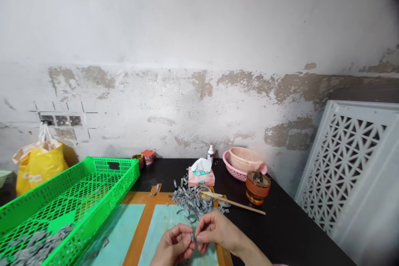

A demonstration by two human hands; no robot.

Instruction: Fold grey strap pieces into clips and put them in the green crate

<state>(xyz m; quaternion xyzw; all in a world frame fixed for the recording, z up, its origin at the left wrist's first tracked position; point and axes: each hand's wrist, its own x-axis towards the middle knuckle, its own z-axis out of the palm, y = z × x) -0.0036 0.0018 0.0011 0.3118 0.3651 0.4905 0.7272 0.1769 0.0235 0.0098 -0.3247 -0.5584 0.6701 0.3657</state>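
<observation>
And there they were, the left hand (172, 246) and the right hand (216, 230) working close together just below the heap of grey strips (193, 199), with a small grey piece (192, 237) caught between them! The left hand's grip was pressed together on that piece, and the right hand's grip pinched it from the other side, so it sat held between the two hands, clear of the heap. Under the hands and the heap ran a teal-topped board with a wooden frame (146, 220). Out to the left of the heap sat a bright green plastic crate (115, 166), with more grey strips (34, 245) piled in its near corner, and past that crate a yellow plastic bag (39, 170) stood against the stained wall (199, 20). Right behind the heap was a pink tissue box (201, 179), a white bottle (210, 153) just beyond it. A wooden stick (240, 204) lay with one end in the heap, reaching out over the black counter (280, 220). To the right of the heap, a pink basket (232, 170) carried a peach bowl (245, 158), an orange-lidded amber jar (257, 187) stood just in front, and well off to the right a white lattice panel (343, 162) leaned against the wall.
</observation>
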